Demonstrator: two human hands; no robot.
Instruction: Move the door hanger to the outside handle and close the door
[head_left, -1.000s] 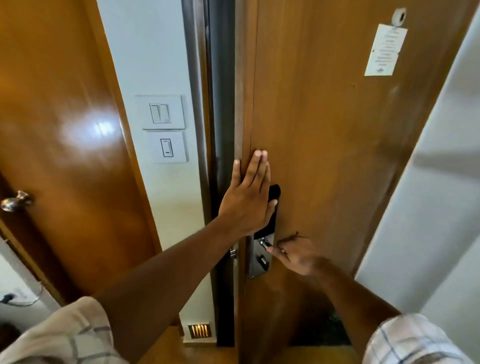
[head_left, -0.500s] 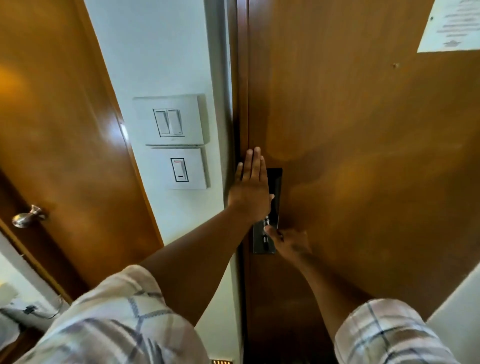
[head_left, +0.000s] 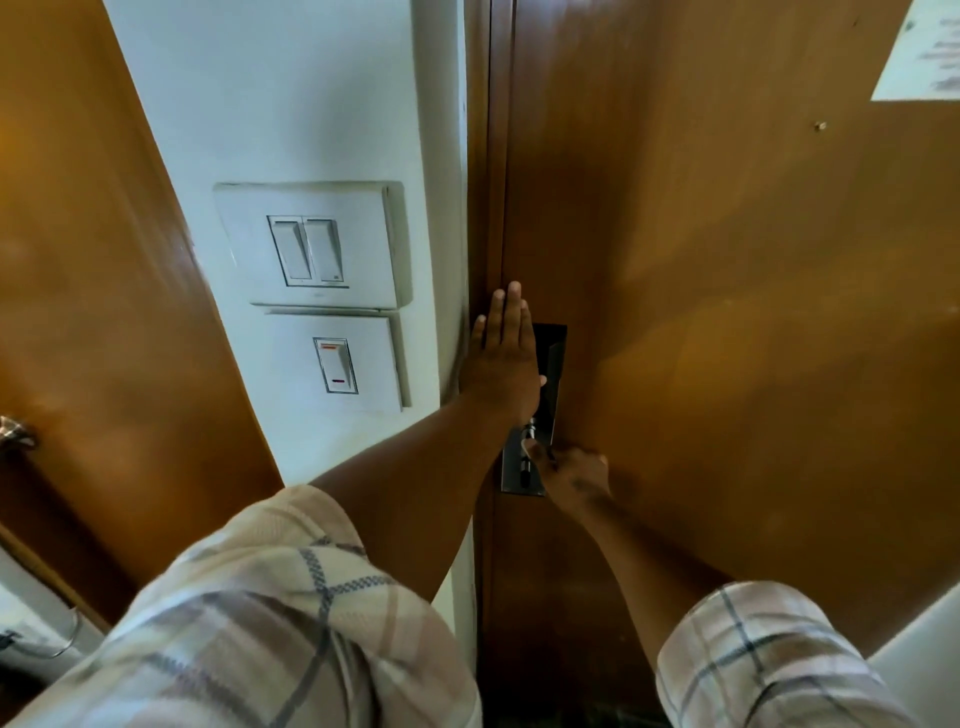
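Note:
The brown wooden door (head_left: 727, 322) fills the right half of the head view and sits flush in its frame (head_left: 491, 182), with no gap showing. My left hand (head_left: 501, 358) lies flat against the door's left edge, fingers straight and together, partly covering the dark lock plate (head_left: 553, 364). My right hand (head_left: 571, 480) is curled around the inside handle just below, and the handle itself is mostly hidden under it. No door hanger is in view.
Two white switch plates (head_left: 317, 244) sit on the white wall left of the frame. A second wooden door (head_left: 104, 312) with a metal knob (head_left: 15, 431) stands at the far left. A paper notice (head_left: 922, 52) hangs on the door's upper right.
The dark gap between door and frame has closed as the door swung shut. The camera moved closer. Both hands stay on the door and handle.

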